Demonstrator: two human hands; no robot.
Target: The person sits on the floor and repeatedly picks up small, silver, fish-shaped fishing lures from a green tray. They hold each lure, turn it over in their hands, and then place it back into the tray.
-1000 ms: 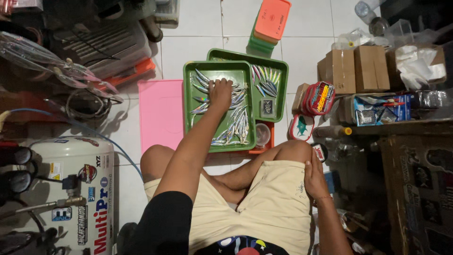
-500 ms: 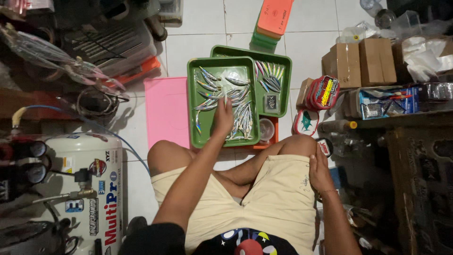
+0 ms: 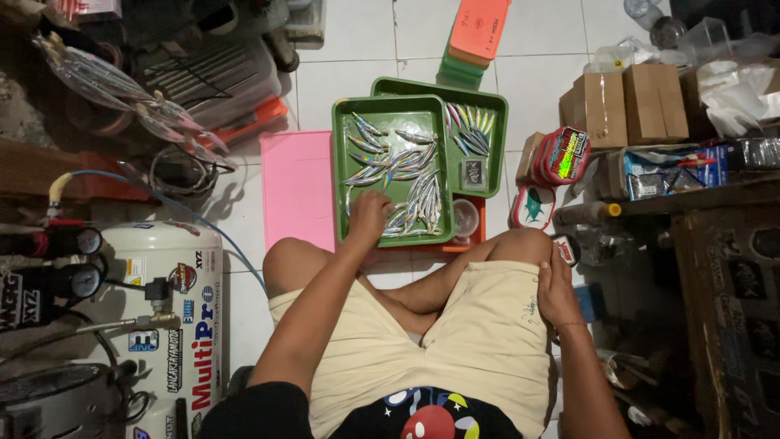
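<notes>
Head view — the left hand point(image 3: 370, 216) sorts shiny fish-shaped lures point(image 3: 398, 175) in the front green tray point(image 3: 340, 162) on the floor.
Its fingers curl low over the near corner; whether they pinch a lure, I cannot tell. The right hand point(image 3: 559, 291) rests flat on the knee. Next it probably needs a clean pinch on one lure. Brown boxes point(image 3: 626, 102) and a red round pack point(image 3: 562, 154) stand right; an orange lid point(image 3: 479, 28) lies behind.

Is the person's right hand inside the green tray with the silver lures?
No, the right hand rests on the person's knee; the left hand is in the green tray among the lures.

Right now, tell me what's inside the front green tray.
The front green tray holds shiny silver fishing lures, loosely piled. The left hand rests over its near edge, hiding whatever lies beneath it.
</notes>
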